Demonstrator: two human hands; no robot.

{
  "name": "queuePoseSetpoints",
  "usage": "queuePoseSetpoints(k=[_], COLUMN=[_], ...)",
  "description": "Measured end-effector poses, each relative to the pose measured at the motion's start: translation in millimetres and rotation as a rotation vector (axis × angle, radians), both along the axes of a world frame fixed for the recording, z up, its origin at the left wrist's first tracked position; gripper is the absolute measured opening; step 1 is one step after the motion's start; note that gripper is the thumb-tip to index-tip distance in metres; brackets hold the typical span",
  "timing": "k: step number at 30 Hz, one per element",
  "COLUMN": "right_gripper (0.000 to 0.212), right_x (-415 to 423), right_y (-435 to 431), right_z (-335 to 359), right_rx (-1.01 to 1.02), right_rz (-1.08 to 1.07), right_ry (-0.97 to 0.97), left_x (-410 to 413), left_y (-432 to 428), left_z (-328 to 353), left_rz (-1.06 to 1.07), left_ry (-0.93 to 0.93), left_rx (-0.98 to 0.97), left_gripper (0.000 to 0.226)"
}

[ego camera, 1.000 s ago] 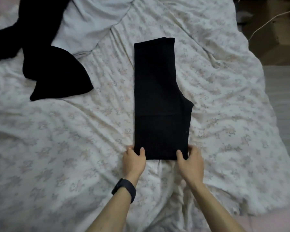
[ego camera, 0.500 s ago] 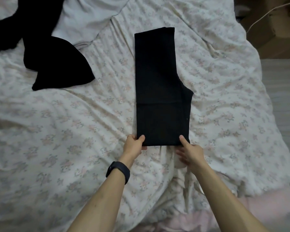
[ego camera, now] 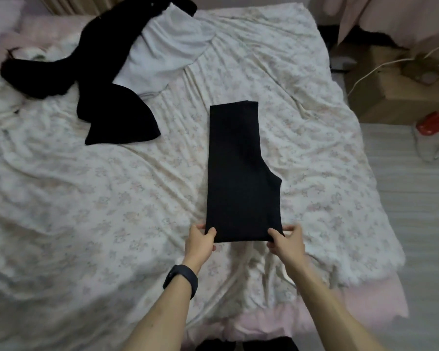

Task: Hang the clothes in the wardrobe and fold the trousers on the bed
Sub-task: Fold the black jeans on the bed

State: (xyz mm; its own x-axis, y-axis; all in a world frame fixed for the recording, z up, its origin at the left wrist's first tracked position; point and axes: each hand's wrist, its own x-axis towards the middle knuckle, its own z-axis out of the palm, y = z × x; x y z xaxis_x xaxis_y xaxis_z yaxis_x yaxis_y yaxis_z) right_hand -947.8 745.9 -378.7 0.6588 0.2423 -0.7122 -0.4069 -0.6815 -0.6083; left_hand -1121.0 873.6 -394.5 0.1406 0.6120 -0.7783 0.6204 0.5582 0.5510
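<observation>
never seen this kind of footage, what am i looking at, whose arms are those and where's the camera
There is no machine here: a person works with bare hands. The camera sits on their head and looks forward and down, so the two arms reaching in from the bottom are their own. The left hand, with a dark wristband on its wrist, and the right hand each pinch a near corner of the folded black trousers. These lie flat on the bed, which has a flowered cover. Farther off on the left lie a black garment and a white garment, neither folded nor hung. A cardboard box stands beside the bed on the right.
</observation>
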Motion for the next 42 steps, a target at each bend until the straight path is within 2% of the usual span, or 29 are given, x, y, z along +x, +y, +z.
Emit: queuePoseSetpoints(k=[6, 11, 14, 19, 22, 25, 27, 29, 31, 35, 38, 40, 42], right_gripper=[0.029, 0.020, 0.015, 0.014, 0.014, 0.021, 0.026, 0.025, 0.016, 0.018, 0.026, 0.035, 0.039], right_x=[-38, -65, -75, -75, -53, -25, -4, 16, 28, 48, 63, 71, 77], right_y=[-75, -161, -206, -241, -226, -187, -158, -121, -86, -4, 42, 64, 79], right_z=[44, 43, 41, 58, 72, 103, 125, 132, 128, 92, 46, 13, -13], right_rx=[-0.042, -0.067, -0.100, -0.168, -0.134, 0.014, 0.111, 0.154, 0.154, 0.037, -0.059, -0.108, -0.141], right_rz=[0.296, 0.536, 0.624, 0.736, 0.757, 0.658, 0.655, 0.648, 0.610, 0.645, 0.692, 0.702, 0.699], right_ry=[-0.111, -0.086, -0.036, 0.154, 0.236, 0.263, 0.260, 0.174, 0.025, -0.335, -0.444, -0.442, -0.429], left_x=[-41, -75, -96, -102, -98, -87, -80, -70, -56, -17, 1, 11, 21], left_y=[-72, -146, -184, -208, -191, -149, -119, -85, -58, 1, 36, 56, 69], left_z=[35, 53, 46, 82, 93, 116, 137, 140, 133, 92, 43, 12, -13], left_rz=[-0.100, -0.212, -0.295, -0.497, -0.382, -0.237, -0.247, -0.292, -0.294, -0.238, -0.257, -0.280, -0.293], left_ry=[0.012, 0.061, 0.019, 0.113, 0.044, -0.099, -0.194, -0.237, -0.200, -0.084, -0.008, 0.024, 0.054], left_rx=[-0.059, -0.063, -0.130, -0.325, -0.337, -0.290, -0.296, -0.227, -0.052, 0.211, 0.246, 0.233, 0.203], left_gripper=[0.073, 0.086, 0.083, 0.053, 0.035, 0.030, 0.030, 0.028, 0.025, 0.027, 0.036, 0.050, 0.054])
